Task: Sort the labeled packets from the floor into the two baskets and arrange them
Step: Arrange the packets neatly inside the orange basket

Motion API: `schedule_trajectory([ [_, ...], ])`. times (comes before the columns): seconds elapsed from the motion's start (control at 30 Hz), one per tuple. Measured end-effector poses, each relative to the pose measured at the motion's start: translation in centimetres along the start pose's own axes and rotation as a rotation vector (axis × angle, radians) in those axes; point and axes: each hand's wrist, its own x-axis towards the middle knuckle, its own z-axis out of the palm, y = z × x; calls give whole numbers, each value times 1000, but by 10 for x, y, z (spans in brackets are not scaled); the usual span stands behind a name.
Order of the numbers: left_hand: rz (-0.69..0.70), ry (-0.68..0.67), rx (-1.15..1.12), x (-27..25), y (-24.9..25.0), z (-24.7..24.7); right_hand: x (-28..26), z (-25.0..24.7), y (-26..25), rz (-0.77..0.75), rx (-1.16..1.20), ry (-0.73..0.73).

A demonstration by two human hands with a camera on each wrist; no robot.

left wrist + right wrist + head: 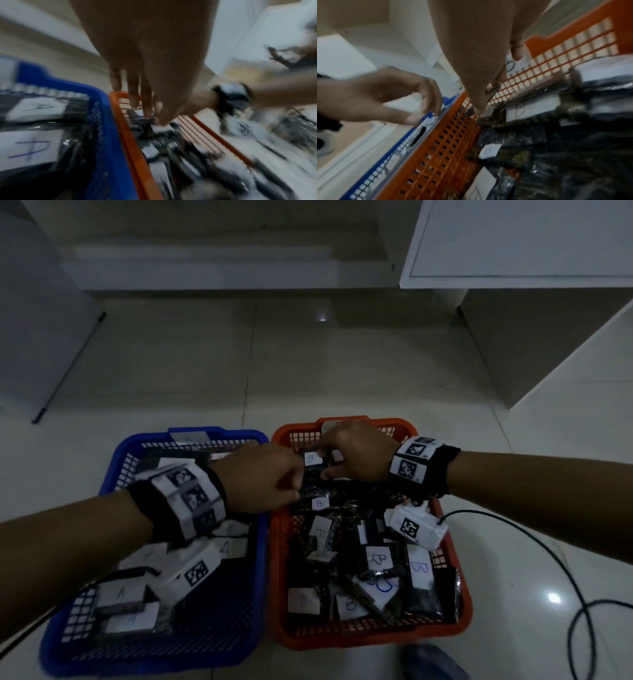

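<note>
Glossy pale floor tiles (191, 364) carry my two plastic baskets side by side, their long rims touching. Dark, crinkly packets (373, 566) with white paper labels marked B fill the orange basket (460, 604), a rectangular tub with latticed walls; many overlap at angles. My right hand (356, 453) reaches over its far end, thumb and fingers curled around the topmost B packet (313, 459), pinching it near its label. My left hand (263, 477) crosses from above the blue basket (260, 559) to the same spot, fingers bent down toward the packet's near edge; the wrist view is blurred, so I cannot tell whether they grip it or merely touch. Flat packets labelled A (29, 147) lie in the blue basket, which has the same meshed walls. Both wrists wear black bands with square printed markers. One black cable (555, 570) loops across the tiles on my right.
</note>
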Motion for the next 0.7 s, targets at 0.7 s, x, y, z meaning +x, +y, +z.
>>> schedule_trajectory([
  [0.7, 146, -311, 113, -2, 38, 70, -75, 1, -6, 20, 65, -656],
])
